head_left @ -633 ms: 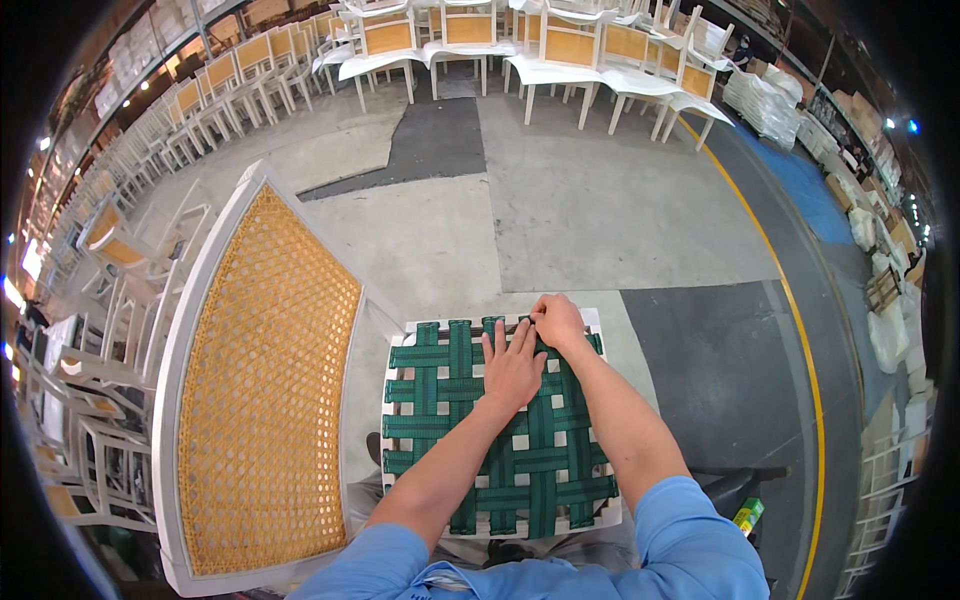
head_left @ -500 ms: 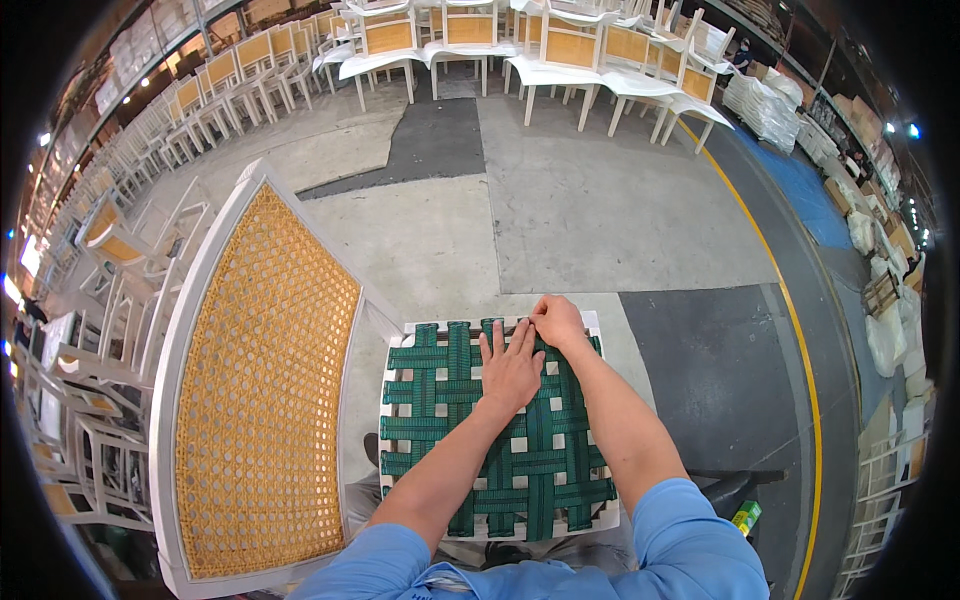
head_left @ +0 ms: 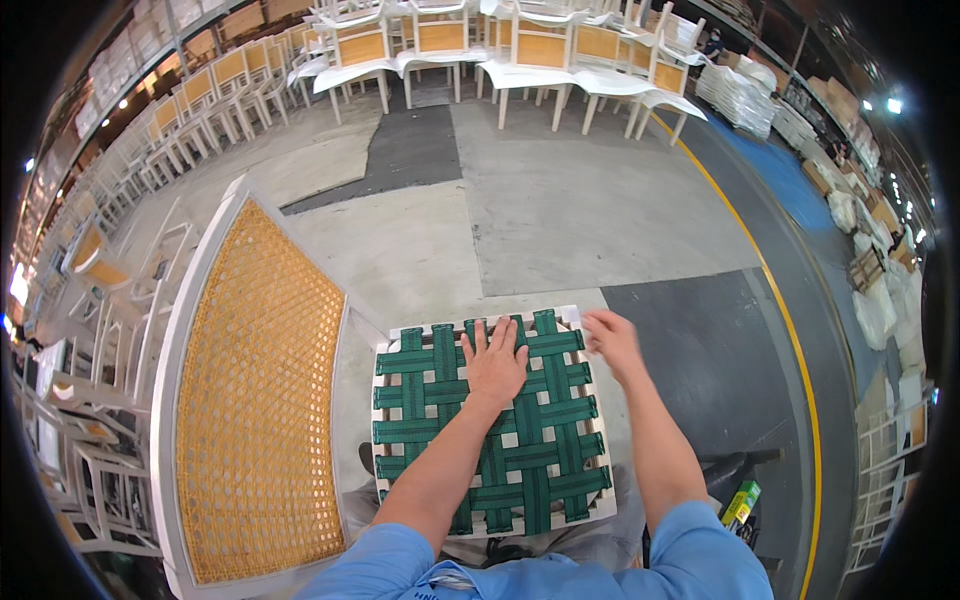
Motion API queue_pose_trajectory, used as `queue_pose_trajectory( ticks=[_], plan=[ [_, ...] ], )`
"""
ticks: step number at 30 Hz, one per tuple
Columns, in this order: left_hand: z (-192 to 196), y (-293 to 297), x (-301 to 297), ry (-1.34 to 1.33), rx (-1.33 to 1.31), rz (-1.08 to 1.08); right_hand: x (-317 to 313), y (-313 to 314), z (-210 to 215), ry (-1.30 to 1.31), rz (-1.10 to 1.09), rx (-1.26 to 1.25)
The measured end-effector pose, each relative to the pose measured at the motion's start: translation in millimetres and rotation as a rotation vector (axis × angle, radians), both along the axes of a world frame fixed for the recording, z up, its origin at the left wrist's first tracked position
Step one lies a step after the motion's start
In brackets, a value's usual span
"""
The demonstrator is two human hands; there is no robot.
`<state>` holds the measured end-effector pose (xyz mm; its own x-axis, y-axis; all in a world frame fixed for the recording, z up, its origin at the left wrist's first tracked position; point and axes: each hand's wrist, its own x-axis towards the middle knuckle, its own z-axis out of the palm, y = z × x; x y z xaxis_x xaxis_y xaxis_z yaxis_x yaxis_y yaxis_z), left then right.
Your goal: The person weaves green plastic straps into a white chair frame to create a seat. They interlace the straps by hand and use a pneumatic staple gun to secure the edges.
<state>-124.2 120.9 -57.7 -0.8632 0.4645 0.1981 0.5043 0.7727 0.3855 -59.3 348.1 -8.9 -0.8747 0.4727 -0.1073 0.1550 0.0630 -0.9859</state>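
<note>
Before me is a white chair seat frame with green webbing straps woven over and under each other across it. My left hand lies flat on the webbing near the far edge, fingers spread. Just beyond the far right corner of the seat, my right hand is raised with bent fingers drawn toward the thumb. It is slightly blurred, and anything between the fingertips is too small to make out. The chair's backrest, a tan woven cane panel in a white frame, rises on the left.
Stacked white chairs line the far side, and more chair frames crowd the left. At lower right are a green and yellow box and a dark object. A yellow floor line runs along the right, past wrapped bundles.
My right hand has left the far edge of the webbing and moved right, past the seat corner. My left hand stays pressed on the straps. The view has shifted slightly.
</note>
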Motion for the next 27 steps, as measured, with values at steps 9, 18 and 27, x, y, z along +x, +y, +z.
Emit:
queue_pose_trajectory(
  ticks=[9,18,27],
  plan=[
    [15.6,29.0,-0.1,0.019,-0.189,-0.046,460.0,84.5,-36.5,-0.452,-1.061,0.163],
    [10.7,36.1,-7.0,0.052,-0.204,-0.019,501.0,82.2,-89.6,-1.057,-0.826,0.231],
    [3.9,16.9,-9.3,-0.013,-0.1,0.009,470.9,80.1,-74.9,-0.566,-0.884,0.295]
  ],
)
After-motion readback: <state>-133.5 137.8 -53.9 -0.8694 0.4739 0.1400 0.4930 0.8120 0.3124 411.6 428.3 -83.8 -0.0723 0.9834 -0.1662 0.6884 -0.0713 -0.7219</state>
